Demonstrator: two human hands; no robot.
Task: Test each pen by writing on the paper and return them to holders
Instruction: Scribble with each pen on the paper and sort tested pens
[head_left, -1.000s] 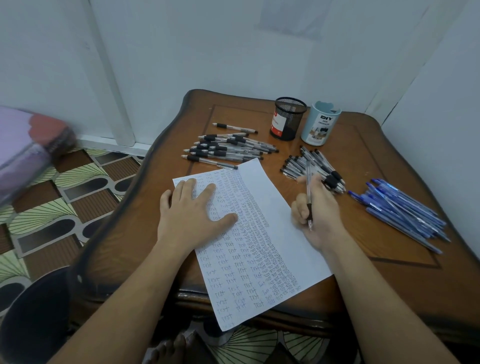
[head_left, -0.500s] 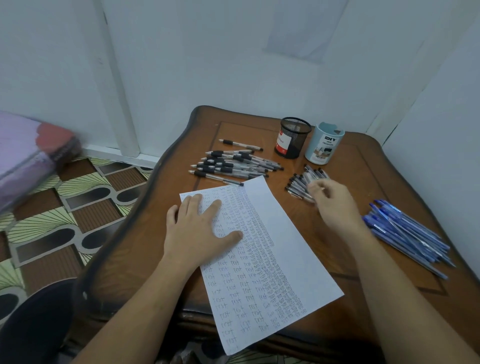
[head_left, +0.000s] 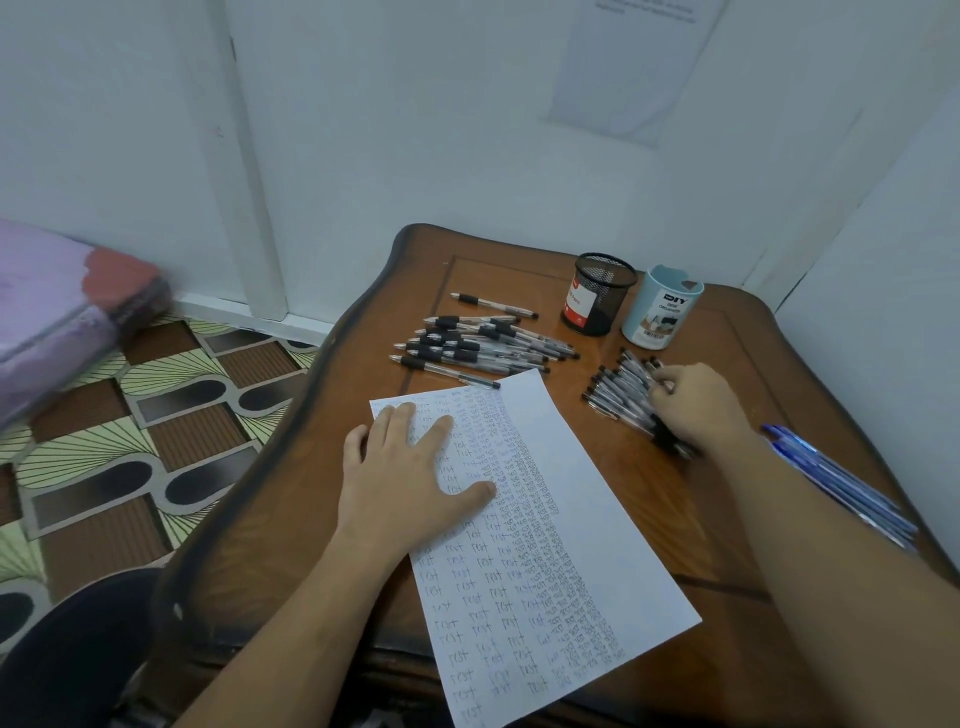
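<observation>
A white paper (head_left: 566, 499) covered in rows of handwritten "test" lies on the wooden table (head_left: 717, 519). My left hand (head_left: 410, 478) presses flat on its upper left part. My right hand (head_left: 696, 405) rests on a pile of clear black-capped pens (head_left: 618, 395), fingertips curled on the pens in that pile. Left of it lies another heap of black-grip pens (head_left: 483, 343). At the back stand a black mesh holder (head_left: 597, 293) and a pale blue holder (head_left: 660, 306). Blue pens (head_left: 841, 483) lie at the right, partly behind my forearm.
The table sits in a corner with white walls behind and to the right. A patterned floor (head_left: 156, 415) lies to the left, with a purple and red bundle (head_left: 67, 296) on it. A dark seat (head_left: 78, 654) shows at the lower left.
My right hand held a pen over the paper a second ago; it has since moved up and right to the pile of black-capped pens. My left hand stays on the paper.
</observation>
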